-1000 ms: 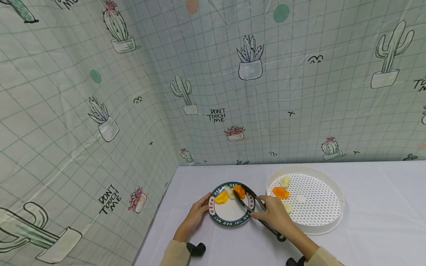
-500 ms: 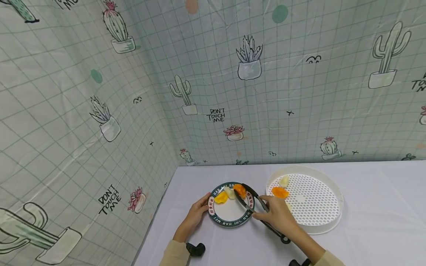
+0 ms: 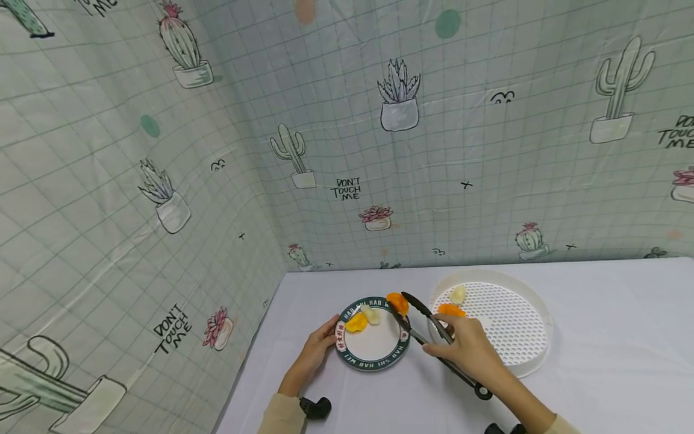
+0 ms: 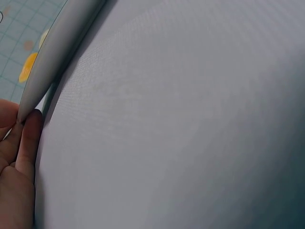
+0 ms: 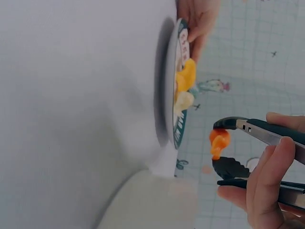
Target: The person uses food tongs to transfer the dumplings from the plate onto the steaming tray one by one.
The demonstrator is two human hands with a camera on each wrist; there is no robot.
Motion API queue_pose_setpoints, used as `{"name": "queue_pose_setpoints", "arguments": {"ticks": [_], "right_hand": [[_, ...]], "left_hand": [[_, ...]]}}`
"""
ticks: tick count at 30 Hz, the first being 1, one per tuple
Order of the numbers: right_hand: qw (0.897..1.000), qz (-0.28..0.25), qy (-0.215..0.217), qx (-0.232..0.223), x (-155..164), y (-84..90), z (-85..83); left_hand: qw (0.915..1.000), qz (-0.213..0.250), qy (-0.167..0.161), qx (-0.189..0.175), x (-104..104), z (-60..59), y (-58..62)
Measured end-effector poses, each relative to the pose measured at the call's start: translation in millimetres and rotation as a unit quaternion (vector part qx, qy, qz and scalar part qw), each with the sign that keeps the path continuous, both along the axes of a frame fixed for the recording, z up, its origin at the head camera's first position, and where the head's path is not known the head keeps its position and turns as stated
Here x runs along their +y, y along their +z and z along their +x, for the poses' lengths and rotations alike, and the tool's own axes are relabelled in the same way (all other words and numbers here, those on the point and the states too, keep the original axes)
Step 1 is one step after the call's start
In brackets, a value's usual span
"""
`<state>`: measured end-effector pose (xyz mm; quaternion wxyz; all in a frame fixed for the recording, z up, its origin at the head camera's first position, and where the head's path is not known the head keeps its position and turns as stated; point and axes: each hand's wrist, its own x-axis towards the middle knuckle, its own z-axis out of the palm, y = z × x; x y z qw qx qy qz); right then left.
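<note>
Left hand (image 3: 317,355) gripping plate (image 3: 374,348) rim, right hand (image 3: 466,349) grasping black tongs (image 3: 434,337) above the table

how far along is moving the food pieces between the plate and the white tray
Partway. On the plate lie a yellow piece and a pale piece. The right hand grips the tongs, whose tips hold an orange piece above the plate's far rim. The left hand holds the plate's edge. In the white tray another orange piece and another pale piece remain.

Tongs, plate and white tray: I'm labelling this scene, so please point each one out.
tongs (image 3: 428,328), head view, upper arm.
plate (image 3: 374,345), head view, bare centre.
white tray (image 3: 544,343), head view, right rim.
</note>
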<state>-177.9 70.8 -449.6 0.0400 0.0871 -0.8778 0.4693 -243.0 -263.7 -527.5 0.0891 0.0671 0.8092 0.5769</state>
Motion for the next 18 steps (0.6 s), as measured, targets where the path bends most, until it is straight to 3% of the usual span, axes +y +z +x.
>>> {"name": "queue_pose_setpoints", "arguments": {"ticks": [4, 18], "right_hand": [[1.000, 0.000, -0.007, 0.009, 12, 4.0, 3.9], [0.995, 0.075, -0.035, 0.048, 67, 4.5, 8.3]], "left_hand": [[1.0000, 0.003, 0.001, -0.002, 1, -0.1, 0.0], [0.9999, 0.011, -0.003, -0.001, 0, -0.6, -2.0]]}}
